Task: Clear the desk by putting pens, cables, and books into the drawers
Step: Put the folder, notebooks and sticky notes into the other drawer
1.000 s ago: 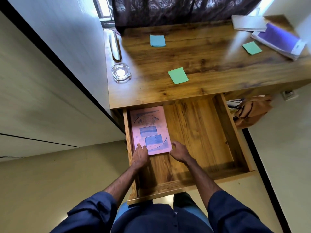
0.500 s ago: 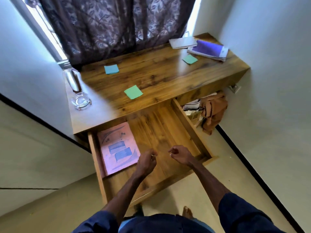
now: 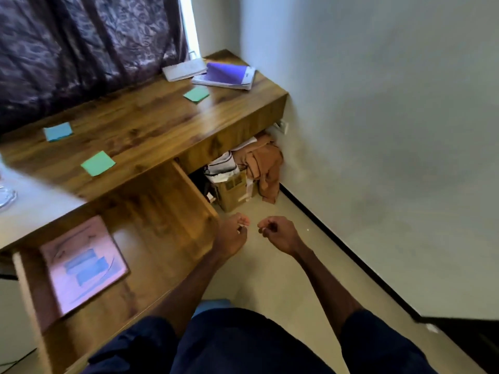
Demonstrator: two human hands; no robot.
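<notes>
A pink book lies flat in the open wooden drawer, against its left side. On the far right of the desk rest a purple-covered book and a grey notebook. My left hand hovers at the drawer's right front corner, fingers loosely curled with nothing in them. Just right of it, over the floor, my right hand is curled the same way and holds nothing. Both hands are well clear of the pink book.
Sticky-note pads lie on the desk: a blue one and two green ones. A glass ashtray shows at the left edge. Under the desk sit a cardboard box and brown cloth. A wall stands close on the right.
Both hands let go of the pink book and drew back to the right, off the drawer's front corner. My view swung right toward the far end of the desk.
</notes>
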